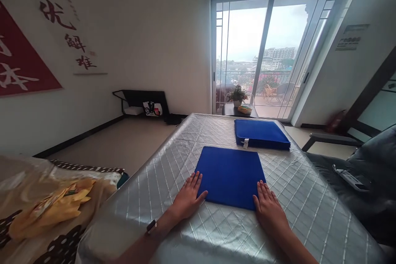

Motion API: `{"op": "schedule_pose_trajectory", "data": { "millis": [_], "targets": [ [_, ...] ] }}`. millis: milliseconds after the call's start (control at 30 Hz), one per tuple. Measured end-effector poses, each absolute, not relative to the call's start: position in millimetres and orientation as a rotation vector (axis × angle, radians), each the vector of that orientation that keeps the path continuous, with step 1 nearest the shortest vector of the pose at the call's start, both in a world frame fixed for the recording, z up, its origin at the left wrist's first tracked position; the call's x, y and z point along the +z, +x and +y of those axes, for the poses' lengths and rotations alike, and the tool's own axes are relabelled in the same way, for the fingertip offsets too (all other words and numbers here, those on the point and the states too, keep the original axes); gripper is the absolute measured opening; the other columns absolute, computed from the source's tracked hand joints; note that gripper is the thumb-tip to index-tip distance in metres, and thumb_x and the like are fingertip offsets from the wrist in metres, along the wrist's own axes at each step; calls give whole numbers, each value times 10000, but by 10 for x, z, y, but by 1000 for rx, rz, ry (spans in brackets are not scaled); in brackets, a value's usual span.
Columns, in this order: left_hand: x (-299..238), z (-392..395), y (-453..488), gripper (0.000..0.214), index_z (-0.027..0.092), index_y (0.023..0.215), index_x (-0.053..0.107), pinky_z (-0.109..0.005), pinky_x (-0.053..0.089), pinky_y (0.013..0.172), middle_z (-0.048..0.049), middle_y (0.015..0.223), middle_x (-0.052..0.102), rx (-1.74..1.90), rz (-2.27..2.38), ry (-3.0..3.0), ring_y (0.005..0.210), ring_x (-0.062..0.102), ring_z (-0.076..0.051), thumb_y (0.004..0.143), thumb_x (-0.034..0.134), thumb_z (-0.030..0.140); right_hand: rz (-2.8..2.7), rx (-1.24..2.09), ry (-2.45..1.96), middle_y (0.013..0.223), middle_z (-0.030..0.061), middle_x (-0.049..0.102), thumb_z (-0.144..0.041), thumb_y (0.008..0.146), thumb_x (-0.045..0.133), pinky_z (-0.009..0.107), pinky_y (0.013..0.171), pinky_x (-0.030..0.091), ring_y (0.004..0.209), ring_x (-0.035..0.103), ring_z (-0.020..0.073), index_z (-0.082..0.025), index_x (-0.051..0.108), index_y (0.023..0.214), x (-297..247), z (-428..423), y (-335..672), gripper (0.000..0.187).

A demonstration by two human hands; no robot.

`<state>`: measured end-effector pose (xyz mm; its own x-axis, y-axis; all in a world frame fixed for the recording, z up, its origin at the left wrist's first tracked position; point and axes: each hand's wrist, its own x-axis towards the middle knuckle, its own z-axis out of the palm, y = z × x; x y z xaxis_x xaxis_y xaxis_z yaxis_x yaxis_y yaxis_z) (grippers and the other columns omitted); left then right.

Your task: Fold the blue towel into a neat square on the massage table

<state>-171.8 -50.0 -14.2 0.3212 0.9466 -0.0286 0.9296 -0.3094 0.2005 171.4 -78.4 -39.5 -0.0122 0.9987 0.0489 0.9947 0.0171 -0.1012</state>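
A flat blue square (230,177), which looks like folded fabric or a collapsed storage box, lies on the silver quilted table cover (161,177). My left hand (188,196) rests at its left edge, fingers stretched out and thumb touching the near left corner. At the right edge lies my right hand (270,206), fingers extended and flat near the near right corner. Neither hand grips anything. Behind the square, toward the far right, sits a stack of similar blue pieces (261,132) with a white tag (246,143) on its front side.
To the left, a yellow cloth or bag (55,210) lies on a plastic-covered surface. A black leather chair (337,177) with a remote-like device (351,179) stands close on the right. Past the far edge, a small stand holds a potted plant (237,97) before the sliding glass door (241,41).
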Motion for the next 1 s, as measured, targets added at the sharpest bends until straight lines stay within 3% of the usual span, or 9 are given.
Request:
{"op": "schedule_pose_trajectory", "data": {
  "millis": [200, 367, 533, 633, 833, 1000],
  "targets": [
    [-167, -514, -1624, 858, 125, 1588, 187, -460, 148, 1242, -112, 1655, 79, 226, 1766, 2387, 1532, 54, -279, 970, 210, 720, -2287, 3, -2140, 1615, 117, 245, -417, 973, 240, 451, 1223, 200, 1504, 211, 245, -57, 336, 1540, -316, -651, 1786, 679],
    [-146, -522, -1673, 906, 120, 1590, 178, -465, 142, 1239, -118, 1656, 68, 220, 1751, 2370, 1532, 59, -295, 946, 198, 756, -2264, -105, -2108, 1629, 123, 223, -397, 993, 189, 421, 1228, 165, 1514, 174, 227, -48, 292, 1555, -219, -389, 1726, 670],
    [-117, -409, -1549, 957, 134, 1578, 265, -536, 151, 1220, -131, 1641, 186, 246, 1808, 2357, 1519, 129, -353, 902, 230, 810, -2214, -68, -2104, 1624, 151, 232, -383, 990, 210, 435, 1229, 161, 1515, 172, 240, -11, 285, 1548, -388, -285, 1712, 674],
    [-50, -288, -1092, 908, 134, 1573, 287, -529, 170, 1215, -127, 1631, 226, 298, 1673, 2448, 1517, 153, -346, 934, 166, 768, -2191, -58, -2086, 1626, 153, 227, -386, 997, 187, 435, 1228, 164, 1516, 171, 240, -11, 283, 1548, -452, -294, 1733, 674],
    [-58, -113, 75, 773, 106, 1567, 285, -407, 128, 1243, -112, 1622, 270, 437, 1198, 2681, 1524, 167, -228, 1014, 93, 612, -2251, -112, -2108, 1622, 138, 243, -330, 992, 190, 411, 1224, 172, 1512, 183, 241, -17, 310, 1541, -432, -314, 1741, 643],
    [-200, -106, -62, 739, 144, 1584, 235, -414, 132, 1249, -82, 1629, 255, 424, 1234, 2692, 1527, 153, -215, 1022, 112, 607, -2229, -106, -2079, 1621, 143, 246, -336, 991, 204, 421, 1223, 179, 1513, 176, 235, -30, 327, 1539, -448, -305, 1746, 639]
  ]
}}
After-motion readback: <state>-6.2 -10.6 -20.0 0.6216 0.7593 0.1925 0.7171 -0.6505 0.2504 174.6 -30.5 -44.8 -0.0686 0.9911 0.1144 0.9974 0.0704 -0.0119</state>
